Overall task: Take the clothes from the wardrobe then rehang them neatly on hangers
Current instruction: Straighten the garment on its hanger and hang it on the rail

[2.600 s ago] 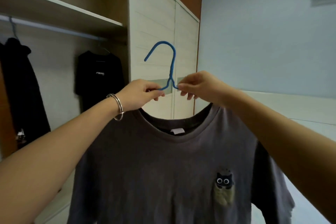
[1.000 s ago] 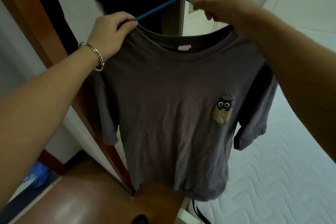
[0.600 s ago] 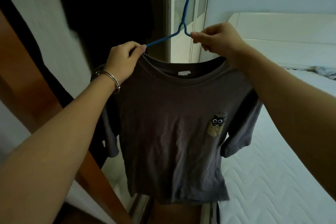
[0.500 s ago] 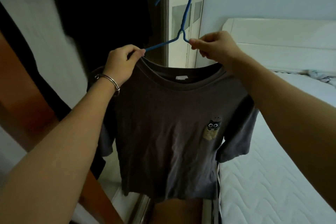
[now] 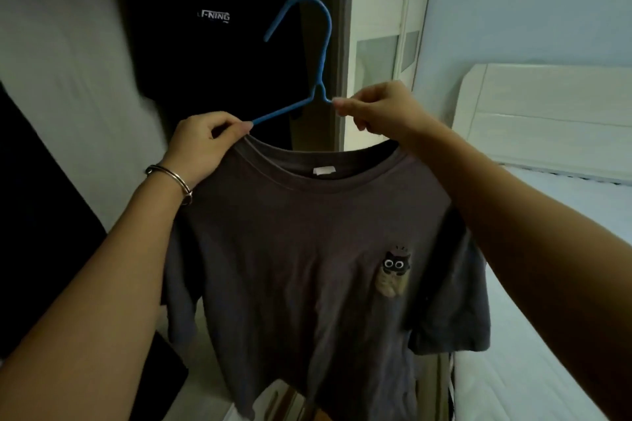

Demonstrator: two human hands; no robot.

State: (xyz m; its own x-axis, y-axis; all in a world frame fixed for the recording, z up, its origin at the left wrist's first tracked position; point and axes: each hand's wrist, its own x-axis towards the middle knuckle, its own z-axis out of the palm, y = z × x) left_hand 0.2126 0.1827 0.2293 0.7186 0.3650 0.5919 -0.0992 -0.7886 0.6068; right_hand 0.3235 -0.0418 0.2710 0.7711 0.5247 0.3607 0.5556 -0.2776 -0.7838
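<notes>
grey t-shirt [image 5: 307, 249] hangs front-facing on the blue hanger [image 5: 324, 55], held up before the wardrobe [image 5: 85, 44]; black shirt [image 5: 212, 55] hangs behind it. left hand [image 5: 205, 143], bracelet [image 5: 171, 178] on the wrist, pinches the collar edge together with the hanger's left arm. hook upright, tip pointing left. right hand [image 5: 379, 113] pinches the wire just right of the hanger's neck; the shoulder beneath is hidden. bed [image 5: 547, 284] to the right. step in hand, by my reading: squaring the shirt before rehanging. to do it well: centre the collar, seat both shoulders evenly, then lift by the hook, not the cloth.
</notes>
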